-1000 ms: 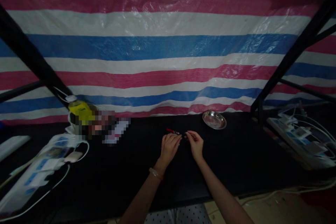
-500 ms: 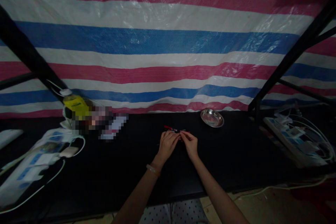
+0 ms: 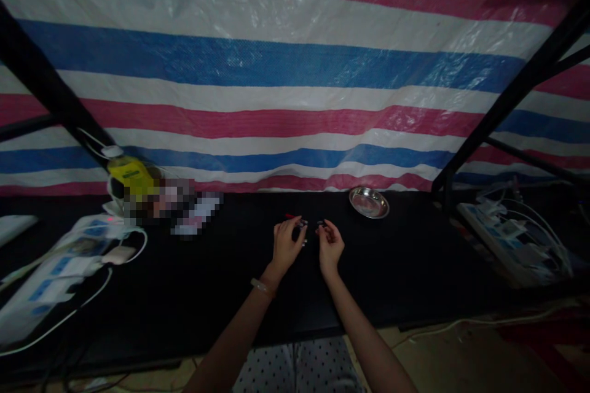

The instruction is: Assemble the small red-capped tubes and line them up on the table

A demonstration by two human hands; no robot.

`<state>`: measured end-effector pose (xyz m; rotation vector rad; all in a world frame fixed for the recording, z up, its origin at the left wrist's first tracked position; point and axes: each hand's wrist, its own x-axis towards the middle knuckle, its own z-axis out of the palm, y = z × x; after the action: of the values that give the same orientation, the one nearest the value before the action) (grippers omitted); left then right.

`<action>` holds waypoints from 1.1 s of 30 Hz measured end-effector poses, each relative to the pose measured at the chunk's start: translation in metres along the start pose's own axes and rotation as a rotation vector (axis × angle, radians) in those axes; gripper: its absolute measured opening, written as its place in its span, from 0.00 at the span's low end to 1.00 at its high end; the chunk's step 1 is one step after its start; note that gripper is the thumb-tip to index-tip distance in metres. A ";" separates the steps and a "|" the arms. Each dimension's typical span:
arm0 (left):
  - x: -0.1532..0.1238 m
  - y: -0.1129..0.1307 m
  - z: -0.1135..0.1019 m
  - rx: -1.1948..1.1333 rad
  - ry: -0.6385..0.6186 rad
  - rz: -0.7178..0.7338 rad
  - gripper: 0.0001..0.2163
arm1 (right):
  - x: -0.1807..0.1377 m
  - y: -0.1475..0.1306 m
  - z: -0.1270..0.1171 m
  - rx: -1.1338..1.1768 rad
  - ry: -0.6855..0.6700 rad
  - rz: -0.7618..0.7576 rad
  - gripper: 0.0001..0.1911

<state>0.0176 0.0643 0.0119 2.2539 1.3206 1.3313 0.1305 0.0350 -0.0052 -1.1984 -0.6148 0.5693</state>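
Observation:
Both my hands are raised just above the black table (image 3: 415,270), near its middle. My left hand (image 3: 286,242) pinches a small dark piece at its fingertips, and a thin red tool (image 3: 291,217) lies on the table just behind it. My right hand (image 3: 329,244) pinches another small dark piece. A short gap separates the two pieces. They are too small and dark to name. A bracelet (image 3: 260,286) circles my left wrist.
A round steel dish (image 3: 369,202) stands at the back right of my hands. A yellow-labelled bottle (image 3: 126,175) and white power strips with cables (image 3: 59,264) sit at the left. More power strips and cables (image 3: 511,233) lie at the right. A striped tarpaulin (image 3: 295,86) hangs behind, with black frame bars (image 3: 498,110) at both sides.
My hands, which met at the fingertips half a second ago, have drawn apart, each with a small dark piece. The view has tipped down a little.

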 end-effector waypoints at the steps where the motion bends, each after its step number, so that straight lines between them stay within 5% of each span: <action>1: 0.000 -0.003 0.000 0.013 0.045 -0.054 0.11 | 0.002 0.001 -0.002 -0.009 0.019 -0.002 0.22; 6: 0.002 -0.031 -0.001 0.058 0.184 -0.322 0.13 | 0.005 0.008 -0.007 -0.057 -0.041 0.016 0.20; 16: 0.001 -0.049 0.008 -0.210 0.158 -0.384 0.17 | 0.001 0.010 0.012 -0.277 -0.099 -0.054 0.16; 23: -0.003 -0.050 0.001 -0.191 0.201 -0.346 0.15 | -0.002 0.011 0.020 -0.079 -0.066 0.004 0.19; 33: 0.000 -0.028 -0.008 -0.141 0.103 -0.121 0.12 | -0.004 -0.003 0.016 0.103 -0.071 0.014 0.22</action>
<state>-0.0051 0.0781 0.0003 2.0043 1.3274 1.4651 0.1168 0.0422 0.0014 -1.0906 -0.6299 0.6502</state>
